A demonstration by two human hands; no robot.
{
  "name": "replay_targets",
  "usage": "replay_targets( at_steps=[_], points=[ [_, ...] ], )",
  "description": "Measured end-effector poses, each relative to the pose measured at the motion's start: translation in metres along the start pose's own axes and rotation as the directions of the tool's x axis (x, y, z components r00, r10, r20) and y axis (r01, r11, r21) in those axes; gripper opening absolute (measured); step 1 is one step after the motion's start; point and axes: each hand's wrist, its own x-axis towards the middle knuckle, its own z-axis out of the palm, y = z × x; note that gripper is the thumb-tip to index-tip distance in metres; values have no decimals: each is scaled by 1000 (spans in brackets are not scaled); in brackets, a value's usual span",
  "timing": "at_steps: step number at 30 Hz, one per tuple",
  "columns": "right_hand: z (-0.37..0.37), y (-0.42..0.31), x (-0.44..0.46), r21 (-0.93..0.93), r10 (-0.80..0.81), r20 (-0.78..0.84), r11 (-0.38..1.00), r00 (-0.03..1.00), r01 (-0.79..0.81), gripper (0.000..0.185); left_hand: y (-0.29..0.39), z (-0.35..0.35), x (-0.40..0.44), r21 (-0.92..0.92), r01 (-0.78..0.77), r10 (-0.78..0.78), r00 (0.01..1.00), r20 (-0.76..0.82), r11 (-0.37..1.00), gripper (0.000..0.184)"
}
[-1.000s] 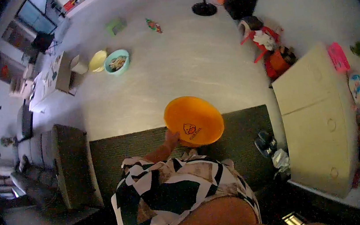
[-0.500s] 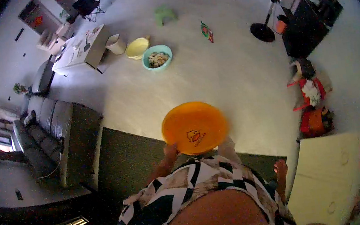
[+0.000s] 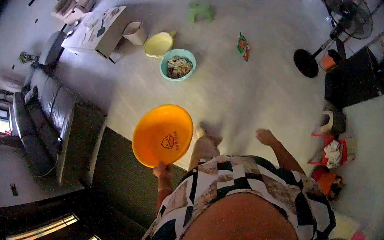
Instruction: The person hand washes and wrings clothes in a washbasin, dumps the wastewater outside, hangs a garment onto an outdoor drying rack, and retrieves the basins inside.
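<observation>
An orange basin with a printed duck face hangs tilted in front of me, its inside showing. My left hand grips its lower rim, fingers wrapped over the edge. To the right, apart from everything, my right hand is held out over the floor with its fingers curled in; nothing shows in it. Farther ahead, a light blue basin with crumpled things inside sits on the floor, beside a pale yellow basin.
A beige bin and white table stand ahead left, a green stool and colourful packet ahead. Right are a fan, black cabinet and red stool. A grey sofa and dark mat lie left.
The view has swung to the right. The orange basin, still in my left hand, now sits farther left in view. My right hand has come into sight, and one leg is stepping forward off the mat.
</observation>
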Motion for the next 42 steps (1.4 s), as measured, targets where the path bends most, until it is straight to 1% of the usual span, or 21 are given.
replay_targets(
  at_steps=[2,5,7,8,9,10,11,12,14,15,16,17,20,27,29,30,32,33,38,39,42],
  points=[
    [-33,9,71,32,17,-91,999,996,-14,29,-2,22,32,-28,5,-3,998,60,1000,22],
    [-120,-25,148,318,297,32,902,954,-291,23,6,89,92,-93,-33,43,993,112,995,22],
    [-97,0,165,310,214,-66,933,975,-184,27,19,136,135,-140,-55,78,982,169,989,23],
    [-74,24,171,299,172,-114,945,978,-132,29,29,164,160,80,-236,211,947,243,968,24],
    [-39,53,161,-88,-148,-313,988,938,126,30,37,193,187,267,-421,320,881,349,867,24],
    [-31,49,151,106,181,-98,980,979,-170,29,53,231,189,156,-239,200,952,233,958,25],
    [-16,69,139,-60,32,-27,998,999,-34,25,76,273,183,-2,-72,72,991,109,997,26],
    [7,83,139,74,-171,-558,964,812,254,14,101,310,175,51,-58,47,977,207,997,28],
    [-31,81,135,513,238,-242,854,941,-84,20,152,368,158,157,-55,-11,919,393,986,31],
    [-52,78,132,632,418,-59,718,907,-290,24,165,402,164,151,-63,-10,899,438,987,32],
    [-70,68,142,421,342,-327,887,881,-188,19,174,427,169,151,-66,-15,878,479,986,33],
    [-81,68,149,669,565,-161,665,809,-331,20,181,451,175,150,-69,-19,855,518,986,34],
    [-106,93,180,726,693,93,444,715,-525,27,186,522,190,179,-81,-25,852,523,981,33],
    [-156,234,342,750,520,434,244,736,-614,41,181,633,182,351,0,-151,904,401,937,43],
    [-182,280,406,756,416,536,150,734,-637,46,133,652,225,606,-534,191,821,538,590,48],
    [-202,296,442,752,370,609,12,701,-659,48,145,668,213,489,-230,-9,899,438,841,46],
    [-272,290,520,667,360,741,-303,566,-680,55,188,702,170,357,43,-157,942,297,933,41],
    [-272,226,519,641,367,763,-326,532,-695,53,208,643,169,371,39,-172,928,331,928,40],
    [-281,240,627,473,251,871,-192,423,-860,48,244,671,162,145,217,-245,945,218,965,36],
    [-273,240,641,509,213,857,-208,469,-835,47,197,653,200,344,54,-131,970,206,937,40],
    [-220,244,652,646,164,761,-275,628,-712,42,166,639,242,473,52,-170,963,210,880,44]
  ],
)
